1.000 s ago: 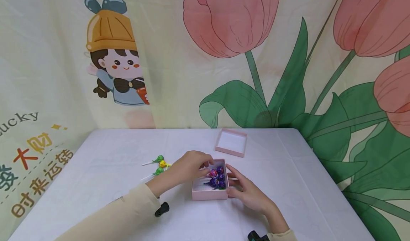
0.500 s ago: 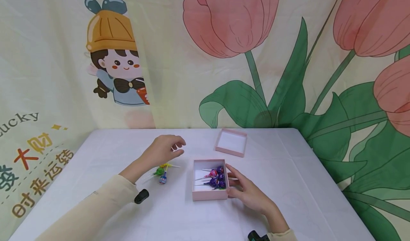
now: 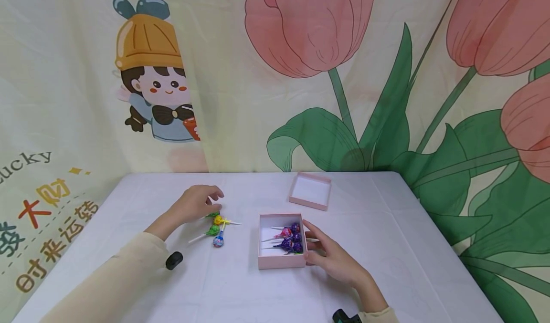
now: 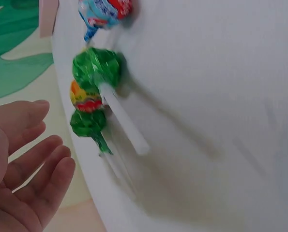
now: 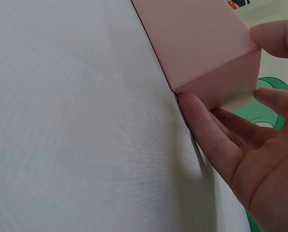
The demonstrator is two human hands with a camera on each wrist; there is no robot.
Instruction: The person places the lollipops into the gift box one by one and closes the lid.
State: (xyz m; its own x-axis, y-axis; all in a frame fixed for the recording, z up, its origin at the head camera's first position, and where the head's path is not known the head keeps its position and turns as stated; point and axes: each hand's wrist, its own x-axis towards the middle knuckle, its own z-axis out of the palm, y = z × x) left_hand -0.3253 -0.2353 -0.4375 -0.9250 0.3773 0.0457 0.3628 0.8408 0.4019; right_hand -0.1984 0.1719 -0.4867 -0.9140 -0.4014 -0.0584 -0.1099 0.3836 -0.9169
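My left hand [image 3: 195, 203] hovers by a small group of lollipops, fingers loosely bent and holding nothing. In the left wrist view a gap separates its fingertips [image 4: 64, 169] from the green lollipop [image 4: 88, 123]. Beside that lie a yellow lollipop [image 3: 218, 220], a second green lollipop [image 3: 213, 230] and a blue lollipop [image 3: 218, 241]. My right hand [image 3: 333, 256] rests against the right wall of a pink box [image 3: 281, 262], its fingers spread along that side. Inside the box, several purple lollipops [image 3: 296, 237] and a pink lollipop [image 3: 286, 232] lie with sticks pointing left.
The pink lid [image 3: 309, 203] lies behind the box, its white inside facing up. A white cloth covers the table [image 3: 240, 294]. Behind its far edge hangs a printed curtain [image 3: 232, 98].
My left hand has moved left from over the box to the loose lollipops, passing above them and then lowering. My right hand and the box have stayed in place.
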